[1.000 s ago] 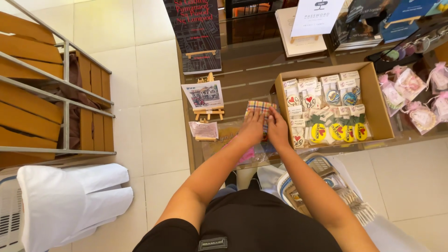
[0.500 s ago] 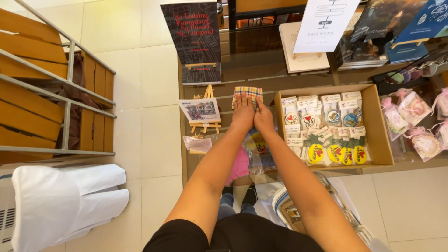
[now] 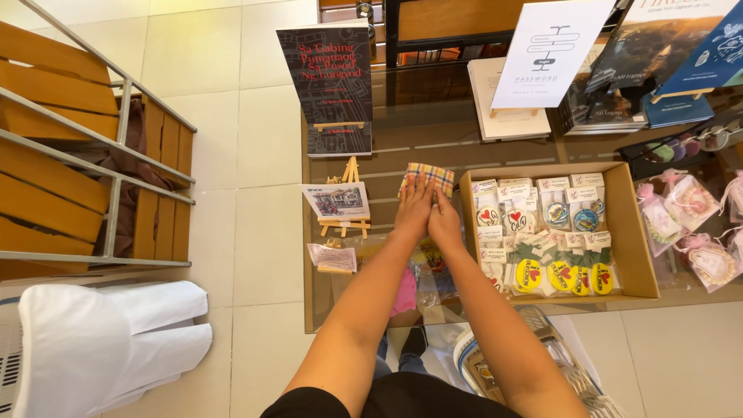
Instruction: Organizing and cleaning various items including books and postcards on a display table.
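Pressing flat, both the left hand (image 3: 414,210) and right hand (image 3: 444,223) rest open on the plaid cloth (image 3: 427,178). Sliding it could bump the little easel picture (image 3: 337,203) over.

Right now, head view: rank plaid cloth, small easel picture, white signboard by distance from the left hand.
1. Plaid cloth: under the left hand, touching.
2. Small easel picture: to its left on the glass table.
3. White signboard: far side, up right.

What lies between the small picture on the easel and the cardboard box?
In the head view, the plaid cloth lies there on the glass table, with the left hand and right hand pressed on it.
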